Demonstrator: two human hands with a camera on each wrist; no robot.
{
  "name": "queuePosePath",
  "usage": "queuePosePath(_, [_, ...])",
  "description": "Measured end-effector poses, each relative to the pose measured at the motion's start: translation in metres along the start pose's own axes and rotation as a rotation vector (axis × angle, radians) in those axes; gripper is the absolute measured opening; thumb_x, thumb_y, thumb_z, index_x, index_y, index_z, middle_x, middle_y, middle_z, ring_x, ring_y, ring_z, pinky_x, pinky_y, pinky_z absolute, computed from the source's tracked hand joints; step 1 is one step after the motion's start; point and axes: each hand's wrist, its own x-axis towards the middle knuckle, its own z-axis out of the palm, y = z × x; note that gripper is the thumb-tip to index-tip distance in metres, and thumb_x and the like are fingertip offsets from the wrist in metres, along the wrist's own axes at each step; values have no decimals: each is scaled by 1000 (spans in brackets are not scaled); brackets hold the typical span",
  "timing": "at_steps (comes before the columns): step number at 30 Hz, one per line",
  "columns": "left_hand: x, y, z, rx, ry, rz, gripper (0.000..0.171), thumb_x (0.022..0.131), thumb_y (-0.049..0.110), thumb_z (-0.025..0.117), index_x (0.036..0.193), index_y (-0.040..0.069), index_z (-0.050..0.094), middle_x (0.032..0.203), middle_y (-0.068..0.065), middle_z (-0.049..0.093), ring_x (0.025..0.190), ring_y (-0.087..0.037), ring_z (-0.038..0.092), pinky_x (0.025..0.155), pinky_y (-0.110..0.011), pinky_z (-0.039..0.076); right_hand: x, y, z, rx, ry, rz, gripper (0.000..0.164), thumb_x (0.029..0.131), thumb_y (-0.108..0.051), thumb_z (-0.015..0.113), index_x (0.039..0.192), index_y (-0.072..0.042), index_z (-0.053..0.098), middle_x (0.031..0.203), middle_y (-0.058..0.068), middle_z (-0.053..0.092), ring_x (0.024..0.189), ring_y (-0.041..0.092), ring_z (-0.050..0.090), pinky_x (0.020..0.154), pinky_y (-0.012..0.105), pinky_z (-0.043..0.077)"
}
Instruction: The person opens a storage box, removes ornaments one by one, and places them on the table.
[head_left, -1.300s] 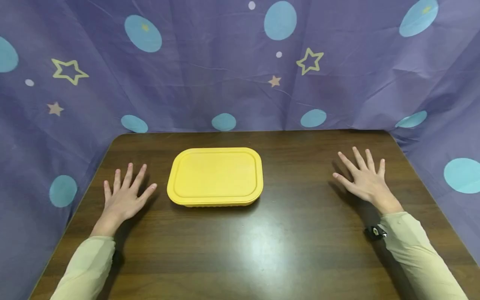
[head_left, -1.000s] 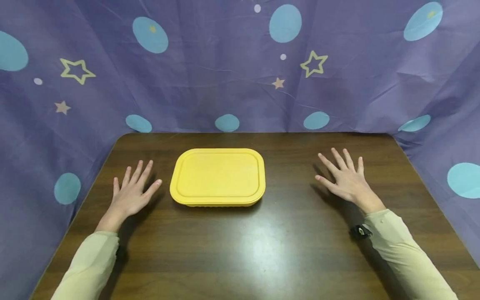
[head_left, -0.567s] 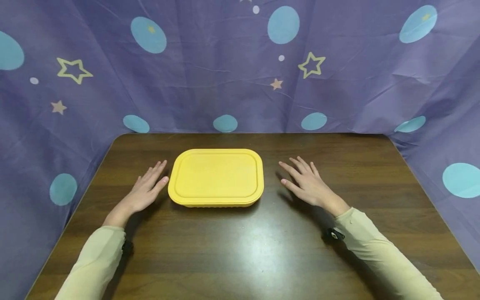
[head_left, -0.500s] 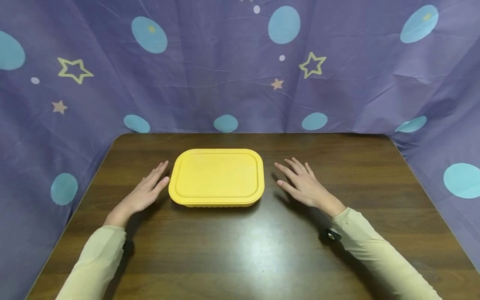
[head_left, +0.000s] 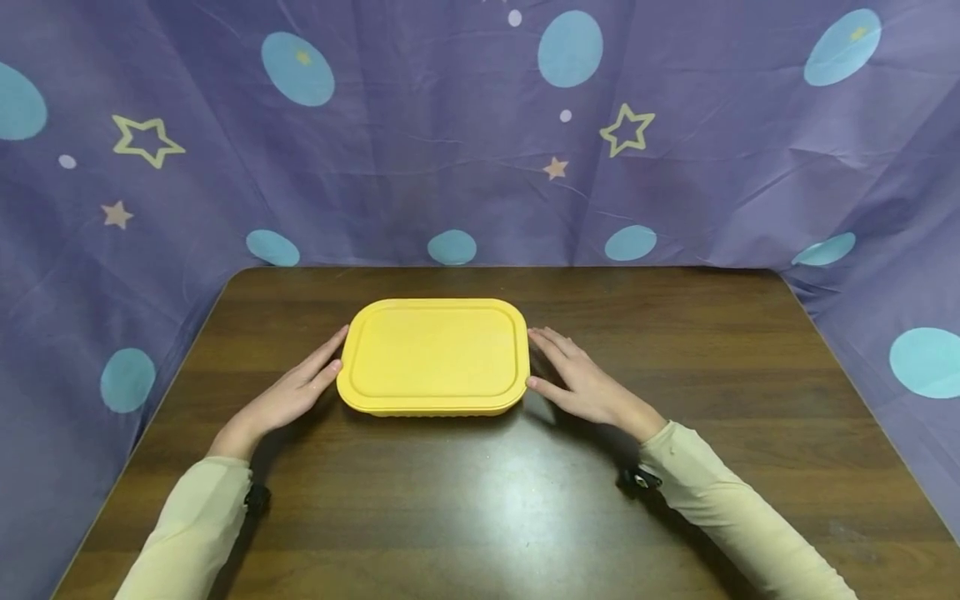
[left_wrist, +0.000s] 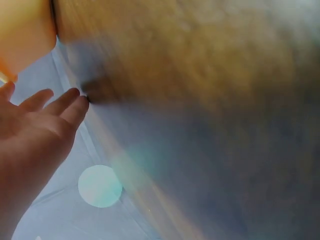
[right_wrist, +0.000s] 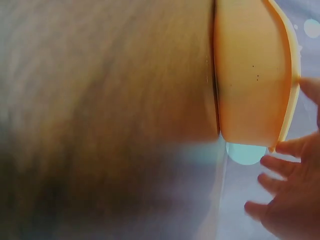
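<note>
A yellow rectangular lidded container (head_left: 435, 354) with rounded corners sits on the brown table, left of the middle. At its left side is my left hand (head_left: 288, 400), thumb and fingertips at the lid's rim. My right hand (head_left: 588, 387) is at the opposite side, its thumb and a fingertip touching the rim. In the right wrist view the container's smooth side wall (right_wrist: 252, 75) shows below the lid, and the fingers of the right hand (right_wrist: 295, 185) are spread. The left wrist view shows the left hand (left_wrist: 37, 130) with extended fingers beside the container (left_wrist: 25, 35).
The dark wood table (head_left: 480, 517) carries a bright glare spot in front of the container. A purple curtain (head_left: 405, 125) with stars and blue ovals hangs behind and along both sides. Dark wrist cameras (head_left: 639, 481) sit under the sleeves.
Both hands have moved inward from the table's sides to the container's two ends. The right hand has travelled farther leftward. The container has stayed in place.
</note>
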Motion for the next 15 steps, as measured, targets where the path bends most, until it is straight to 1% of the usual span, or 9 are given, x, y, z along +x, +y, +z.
queuePosePath(4, [-1, 0, -3, -124, -61, -19, 61, 106, 26, 38, 157, 20, 5, 161, -8, 2, 144, -34, 2, 108, -63, 10, 1, 2, 3, 123, 2, -19, 80, 93, -34, 66, 153, -2, 24, 154, 19, 26, 141, 32, 25, 111, 51, 24])
queuePosePath(6, [-2, 0, -4, -184, -90, -22, 62, 106, 25, 40, 157, 22, 4, 161, -6, -1, 144, -32, -1, 109, -60, 9, 1, 2, 4, 177, 16, -26, 82, 90, -29, 70, 153, -3, 25, 154, 19, 25, 140, 30, 26, 110, 50, 26])
queuePosePath(7, [-2, 0, -5, -198, -99, -23, 63, 106, 24, 41, 156, 23, 4, 161, -5, -1, 144, -31, -2, 111, -55, 10, 0, 3, 5, 194, 24, -26, 82, 89, -28, 71, 153, -4, 25, 155, 18, 25, 140, 30, 27, 110, 50, 26])
queuePosePath(9, [-2, -1, -7, -213, -109, -25, 65, 105, 24, 44, 156, 24, 6, 161, -2, -1, 144, -28, -2, 113, -39, 13, 0, 3, 5, 219, 38, -27, 82, 88, -26, 72, 153, -5, 26, 155, 17, 25, 140, 30, 26, 110, 52, 26])
queuePosePath(12, [-4, -2, -8, -224, -115, -11, 68, 103, 21, 50, 156, 24, 7, 161, -1, 0, 144, -28, -1, 107, -17, 17, -1, 4, 7, 235, 50, -33, 83, 88, -25, 73, 153, -6, 26, 155, 16, 25, 140, 30, 26, 109, 53, 26])
queuePosePath(14, [-5, -3, -9, -241, -115, 10, 72, 101, 17, 53, 157, 24, 8, 161, -4, 1, 144, -30, 1, 103, -11, 19, 0, 5, 7, 241, 56, -34, 83, 87, -25, 74, 153, -8, 27, 155, 14, 25, 140, 28, 26, 109, 52, 27])
queuePosePath(15, [-5, -4, -9, -258, -115, 21, 74, 100, 15, 55, 157, 24, 8, 161, -6, 4, 144, -31, 3, 104, -12, 21, 0, 5, 8, 246, 62, -34, 83, 86, -24, 75, 153, -8, 27, 155, 14, 26, 140, 28, 27, 109, 52, 27])
